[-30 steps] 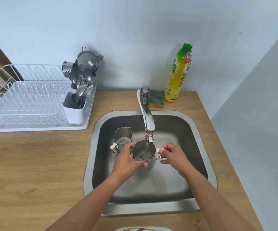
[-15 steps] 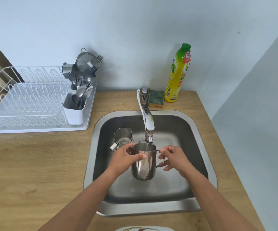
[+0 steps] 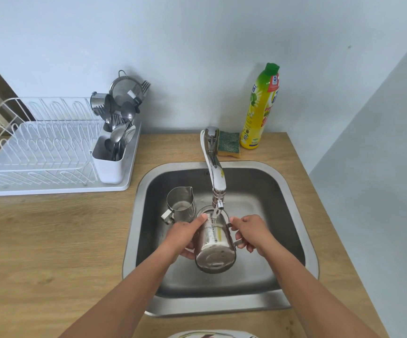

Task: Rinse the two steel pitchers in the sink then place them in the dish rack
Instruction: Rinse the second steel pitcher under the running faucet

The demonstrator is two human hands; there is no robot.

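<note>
First steel pitcher (image 3: 216, 242) is gripped under the tap (image 3: 216, 176): left hand (image 3: 183, 237) closed round the body, right hand (image 3: 249, 234) on the handle. Water seems to be running. Second pitcher (image 3: 180, 203) sits unrinsed at 10 o'clock in the sink (image 3: 295, 215). Dish rack (image 3: 39, 147) has received neither.

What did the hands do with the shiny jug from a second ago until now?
The pitcher under the tap was tipped over: a second ago it stood upright with its mouth up, now its bottom faces the camera and its mouth points away. The left hand kept the body, the right hand the handle. The second pitcher, dish rack and soap bottle stayed put.
</note>
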